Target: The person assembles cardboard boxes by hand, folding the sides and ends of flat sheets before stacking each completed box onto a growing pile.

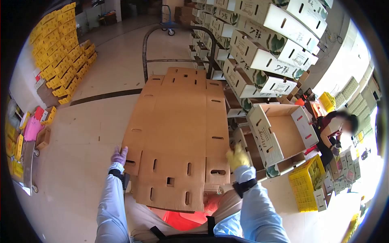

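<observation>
A flat, die-cut cardboard box blank (180,117), brown side up with slots and handle holes, lies right in front of me on a cart with a dark metal handle (180,60). At its left edge my left hand (119,155), in a purple glove, closes on the border near a corner slot. My right hand (238,157), in a yellow glove, is beside the right edge, blurred; whether it touches the cardboard cannot be made out. Under the near edge shows something red (184,220).
Stacked white printed boxes (259,52) rise on the right, with an open box (283,131) nearer me. A yellow crate (308,184) stands beside a seated person (332,133). Yellow boxes (58,52) are piled at left, near a loaded trolley (30,162). Behind is a blue hand truck (167,20).
</observation>
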The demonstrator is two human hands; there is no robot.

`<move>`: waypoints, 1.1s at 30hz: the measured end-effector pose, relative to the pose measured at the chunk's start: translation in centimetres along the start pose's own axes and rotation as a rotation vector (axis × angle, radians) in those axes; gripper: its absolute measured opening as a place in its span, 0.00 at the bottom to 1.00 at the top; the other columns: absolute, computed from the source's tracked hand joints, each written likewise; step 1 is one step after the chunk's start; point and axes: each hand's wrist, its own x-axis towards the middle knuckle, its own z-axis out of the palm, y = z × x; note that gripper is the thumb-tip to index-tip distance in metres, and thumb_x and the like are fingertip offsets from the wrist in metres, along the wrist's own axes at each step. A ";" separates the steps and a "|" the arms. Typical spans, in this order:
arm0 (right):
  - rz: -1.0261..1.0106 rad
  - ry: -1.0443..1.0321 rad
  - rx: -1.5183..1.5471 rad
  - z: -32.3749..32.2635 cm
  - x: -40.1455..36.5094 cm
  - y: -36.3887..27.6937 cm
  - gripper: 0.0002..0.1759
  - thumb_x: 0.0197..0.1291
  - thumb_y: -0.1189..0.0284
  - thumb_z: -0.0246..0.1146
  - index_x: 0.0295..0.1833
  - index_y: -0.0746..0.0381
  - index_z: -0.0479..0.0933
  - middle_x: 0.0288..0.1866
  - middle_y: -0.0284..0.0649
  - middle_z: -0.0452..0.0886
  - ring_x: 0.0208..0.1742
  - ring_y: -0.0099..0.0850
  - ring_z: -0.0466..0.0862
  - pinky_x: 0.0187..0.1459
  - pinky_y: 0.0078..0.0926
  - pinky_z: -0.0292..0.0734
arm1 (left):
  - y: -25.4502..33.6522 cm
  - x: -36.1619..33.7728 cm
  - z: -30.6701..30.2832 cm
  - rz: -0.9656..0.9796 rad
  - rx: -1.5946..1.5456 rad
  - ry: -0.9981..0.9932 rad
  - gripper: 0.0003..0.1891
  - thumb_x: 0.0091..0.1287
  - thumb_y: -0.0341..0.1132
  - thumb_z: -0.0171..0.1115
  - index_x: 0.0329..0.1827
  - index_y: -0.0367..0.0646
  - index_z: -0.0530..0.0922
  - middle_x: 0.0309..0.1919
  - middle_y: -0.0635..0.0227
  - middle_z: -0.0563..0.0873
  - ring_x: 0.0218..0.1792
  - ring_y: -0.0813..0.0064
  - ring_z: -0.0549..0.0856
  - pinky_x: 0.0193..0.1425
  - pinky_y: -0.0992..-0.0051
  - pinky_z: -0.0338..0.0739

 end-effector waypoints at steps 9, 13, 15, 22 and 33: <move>0.052 -0.113 0.250 -4.0 -4.0 -2.8 0.37 0.53 0.57 0.66 0.63 0.66 0.63 0.43 0.59 0.83 0.48 0.55 0.82 0.49 0.45 0.77 | 1.8 -5.5 -3.5 0.046 0.220 -0.183 0.42 0.65 0.66 0.49 0.69 0.35 0.67 0.64 0.47 0.74 0.66 0.54 0.73 0.71 0.65 0.66; 0.018 -0.202 0.146 -5.4 -5.1 -0.5 0.39 0.51 0.59 0.68 0.65 0.65 0.62 0.42 0.58 0.83 0.47 0.54 0.83 0.48 0.44 0.78 | 2.1 -10.4 -5.8 0.053 0.409 -0.284 0.42 0.64 0.63 0.53 0.71 0.37 0.64 0.60 0.47 0.78 0.62 0.53 0.77 0.67 0.63 0.70; 0.039 -0.220 -0.081 -4.4 -5.4 0.9 0.41 0.51 0.59 0.68 0.67 0.62 0.60 0.44 0.56 0.83 0.47 0.53 0.83 0.48 0.43 0.78 | 0.9 -13.0 -5.2 0.019 0.412 -0.275 0.48 0.58 0.55 0.66 0.77 0.45 0.52 0.59 0.46 0.79 0.58 0.51 0.80 0.62 0.62 0.74; -0.631 -0.157 0.137 -4.2 -10.5 -6.2 0.33 0.62 0.73 0.57 0.73 0.52 0.59 0.42 0.51 0.82 0.39 0.53 0.83 0.43 0.46 0.79 | 10.3 -22.2 -7.5 0.473 0.081 -0.393 0.39 0.56 0.37 0.70 0.72 0.45 0.64 0.35 0.54 0.86 0.34 0.61 0.86 0.44 0.67 0.81; -1.422 0.300 -0.280 -9.7 -8.0 -4.0 0.16 0.39 0.64 0.68 0.37 0.58 0.78 0.41 0.41 0.78 0.50 0.41 0.77 0.56 0.48 0.71 | 9.3 -19.3 -10.4 1.487 0.781 0.117 0.14 0.56 0.44 0.65 0.43 0.52 0.83 0.41 0.63 0.83 0.51 0.61 0.80 0.66 0.48 0.65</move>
